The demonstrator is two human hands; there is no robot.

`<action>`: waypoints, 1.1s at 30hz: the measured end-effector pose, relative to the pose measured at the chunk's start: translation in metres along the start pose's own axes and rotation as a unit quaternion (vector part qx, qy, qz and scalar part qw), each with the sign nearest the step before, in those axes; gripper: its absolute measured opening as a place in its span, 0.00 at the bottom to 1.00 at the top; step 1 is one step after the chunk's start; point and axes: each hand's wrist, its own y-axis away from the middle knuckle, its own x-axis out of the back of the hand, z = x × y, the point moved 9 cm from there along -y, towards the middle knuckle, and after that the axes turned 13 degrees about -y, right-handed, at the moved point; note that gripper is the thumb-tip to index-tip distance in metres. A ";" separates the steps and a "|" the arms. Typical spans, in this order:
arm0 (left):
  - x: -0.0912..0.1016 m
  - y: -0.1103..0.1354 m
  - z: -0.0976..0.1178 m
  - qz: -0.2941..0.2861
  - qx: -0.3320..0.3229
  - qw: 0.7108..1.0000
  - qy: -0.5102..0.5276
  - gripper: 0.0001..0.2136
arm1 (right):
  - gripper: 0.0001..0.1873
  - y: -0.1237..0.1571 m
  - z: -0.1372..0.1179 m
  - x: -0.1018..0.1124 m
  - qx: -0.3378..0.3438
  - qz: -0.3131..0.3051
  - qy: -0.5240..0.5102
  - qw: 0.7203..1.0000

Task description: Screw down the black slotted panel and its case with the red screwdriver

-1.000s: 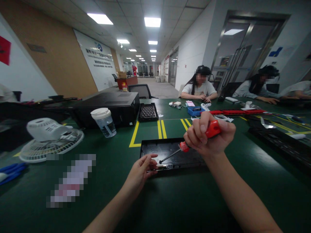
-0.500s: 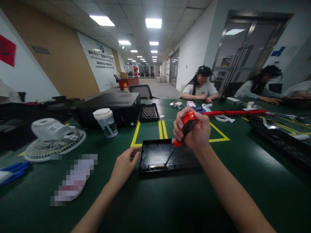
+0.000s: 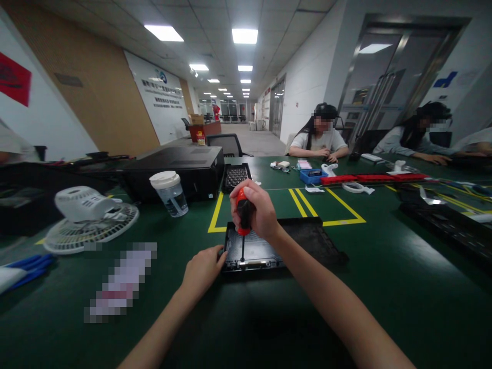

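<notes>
A flat black plastic tray-like housing [image 3: 307, 241] lies on the green table in front of me. My right hand [image 3: 255, 210] is closed around a red-handled screwdriver [image 3: 243, 212], held upright with its tip down on the housing's near left edge. My left hand [image 3: 203, 269] rests against the housing's left near corner with fingers curled; whether it grips the edge or only presses on it I cannot make out.
A lidded clear cup [image 3: 169, 193], a white desk fan [image 3: 88, 218] and a black box [image 3: 177, 171] stand at left. A black parts tray [image 3: 235, 178], a blue bin [image 3: 312, 176] and red strips [image 3: 369, 178] lie beyond. Other people sit across the table.
My right hand swung the screwdriver leftward from a slanted to an upright pose over the housing's left edge. My left hand let go, drew back, then returned to the corner.
</notes>
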 end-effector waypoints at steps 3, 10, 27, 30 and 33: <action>-0.002 0.000 0.002 -0.005 -0.001 1.000 -0.005 0.19 | 0.11 0.003 0.006 0.003 -0.001 0.011 0.005 1.000; -0.007 -0.002 0.000 -0.009 -0.001 1.000 -0.003 0.19 | 0.10 0.007 0.012 0.009 0.003 0.025 -0.009 1.000; -0.005 -0.001 0.000 -0.011 0.002 1.000 -0.012 0.19 | 0.11 0.011 0.026 0.013 -0.017 0.033 0.006 0.999; -0.003 0.001 0.001 -0.012 0.005 1.000 -0.013 0.19 | 0.11 0.011 0.027 0.013 -0.017 0.032 0.003 0.999; -0.001 0.001 0.002 -0.011 0.001 1.000 -0.010 0.19 | 0.11 0.011 0.027 0.013 -0.020 0.035 0.005 0.999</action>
